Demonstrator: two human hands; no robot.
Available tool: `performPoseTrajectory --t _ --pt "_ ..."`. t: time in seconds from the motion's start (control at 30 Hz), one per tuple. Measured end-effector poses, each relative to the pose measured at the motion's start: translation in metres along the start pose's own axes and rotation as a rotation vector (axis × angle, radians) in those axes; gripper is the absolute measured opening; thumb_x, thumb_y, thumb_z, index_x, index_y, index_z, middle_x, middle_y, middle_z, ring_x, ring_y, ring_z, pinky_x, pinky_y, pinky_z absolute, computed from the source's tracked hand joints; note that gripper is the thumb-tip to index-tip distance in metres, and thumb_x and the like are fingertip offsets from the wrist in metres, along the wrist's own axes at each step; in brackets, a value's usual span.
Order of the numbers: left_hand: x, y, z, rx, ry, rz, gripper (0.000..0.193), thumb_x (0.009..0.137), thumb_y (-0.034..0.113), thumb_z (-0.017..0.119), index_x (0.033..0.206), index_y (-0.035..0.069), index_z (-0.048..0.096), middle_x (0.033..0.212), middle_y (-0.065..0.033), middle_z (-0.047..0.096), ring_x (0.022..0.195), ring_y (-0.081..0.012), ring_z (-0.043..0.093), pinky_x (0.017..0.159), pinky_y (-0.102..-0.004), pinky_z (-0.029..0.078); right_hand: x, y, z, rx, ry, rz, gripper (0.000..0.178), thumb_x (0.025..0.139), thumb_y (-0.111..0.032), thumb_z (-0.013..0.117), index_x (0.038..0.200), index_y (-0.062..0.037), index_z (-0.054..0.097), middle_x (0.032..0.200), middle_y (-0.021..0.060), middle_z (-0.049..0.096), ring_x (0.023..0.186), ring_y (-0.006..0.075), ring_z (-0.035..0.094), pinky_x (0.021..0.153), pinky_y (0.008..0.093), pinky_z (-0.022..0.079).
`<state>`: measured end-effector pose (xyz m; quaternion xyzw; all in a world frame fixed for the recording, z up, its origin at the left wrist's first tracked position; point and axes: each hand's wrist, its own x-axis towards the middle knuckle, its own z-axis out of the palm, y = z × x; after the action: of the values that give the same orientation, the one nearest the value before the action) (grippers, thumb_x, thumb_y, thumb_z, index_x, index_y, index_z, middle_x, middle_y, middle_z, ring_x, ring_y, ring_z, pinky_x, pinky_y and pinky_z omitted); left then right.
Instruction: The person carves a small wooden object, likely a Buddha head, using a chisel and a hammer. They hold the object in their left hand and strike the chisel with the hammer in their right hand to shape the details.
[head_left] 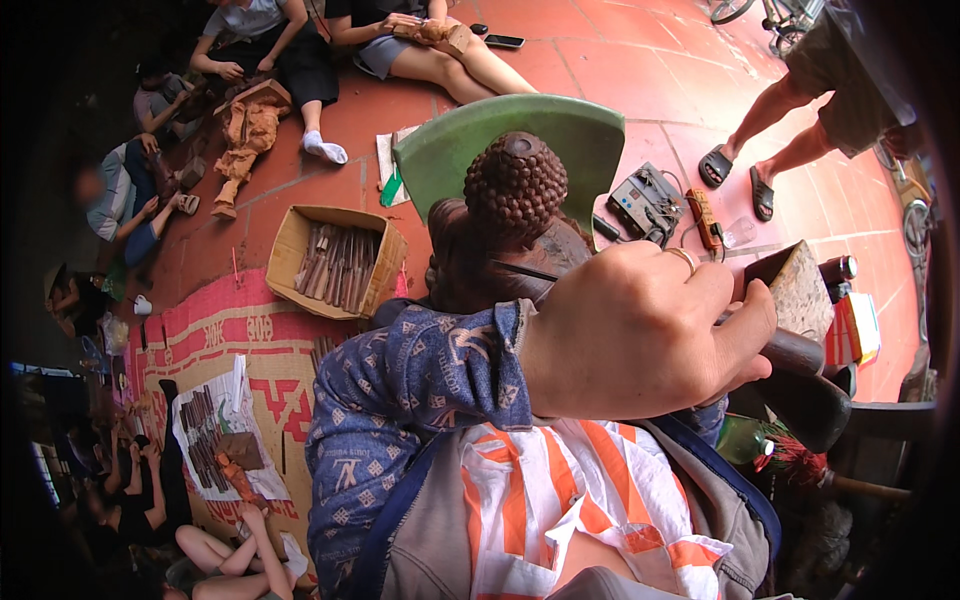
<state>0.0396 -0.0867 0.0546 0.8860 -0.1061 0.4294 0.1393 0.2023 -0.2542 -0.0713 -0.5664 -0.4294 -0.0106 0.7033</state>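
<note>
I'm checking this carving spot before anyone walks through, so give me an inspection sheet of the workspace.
Surface: red tiled floor, partly covered by a printed mat.
Job's things: dark wooden statue with a knobbed head, in front of a green chair back; wooden mallet.
Clutter: cardboard box of chisels; more chisels on a white sheet; phone.
Hands: left hand wraps the mallet handle; right hand not in view.
Cables: thin leads at a small grey device.
Surroundings: people seated on the floor carving; one person standing in sandals.
</note>
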Motion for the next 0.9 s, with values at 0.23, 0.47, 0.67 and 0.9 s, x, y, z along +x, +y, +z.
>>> performPoseTrajectory --t 0.23,0.47,0.67,0.9 --pt "0.01 0.002 0.009 -0.094 0.096 0.081 0.031 0.074 0.034 0.07 0.074 0.007 0.056 0.069 -0.007 0.056 0.053 -0.0203 0.06 0.048 -0.0316 0.048 0.016 -0.02 0.02 0.009 0.03 -0.016 0.024 0.084 -0.016 0.072 0.095 -0.0059 0.053 0.084 0.0052 0.057 0.076 0.015 0.055 0.076 0.0312 0.044" --pt "0.02 -0.013 0.016 -0.111 0.154 0.102 0.035 0.079 0.038 0.067 0.075 0.006 0.056 0.062 -0.0064 0.055 0.054 -0.0223 0.06 0.049 -0.0337 0.047 0.009 -0.007 -0.002 -0.009 0.069 -0.027 0.025 0.084 -0.015 0.072 0.096 -0.0056 0.052 0.085 0.0052 0.057 0.077 0.0149 0.054 0.076 0.031 0.044" --pt "0.021 -0.015 0.016 -0.101 0.127 0.048 0.037 0.083 0.041 0.064 0.077 0.006 0.058 0.064 -0.0064 0.059 0.055 -0.0229 0.063 0.048 -0.0343 0.048 0.017 -0.007 -0.004 -0.006 0.086 -0.044 0.025 0.084 -0.014 0.072 0.097 -0.0055 0.052 0.085 0.0052 0.057 0.077 0.0149 0.054 0.077 0.0309 0.044" --pt "0.023 -0.016 0.016 -0.097 0.11 0.001 0.035 0.085 0.042 0.063 0.079 0.007 0.058 0.063 -0.0052 0.06 0.055 -0.0234 0.064 0.047 -0.036 0.048 0.024 -0.008 -0.003 0.007 0.111 -0.054 0.026 0.085 -0.013 0.072 0.098 -0.0053 0.051 0.086 0.0052 0.057 0.078 0.0148 0.054 0.077 0.0308 0.044"
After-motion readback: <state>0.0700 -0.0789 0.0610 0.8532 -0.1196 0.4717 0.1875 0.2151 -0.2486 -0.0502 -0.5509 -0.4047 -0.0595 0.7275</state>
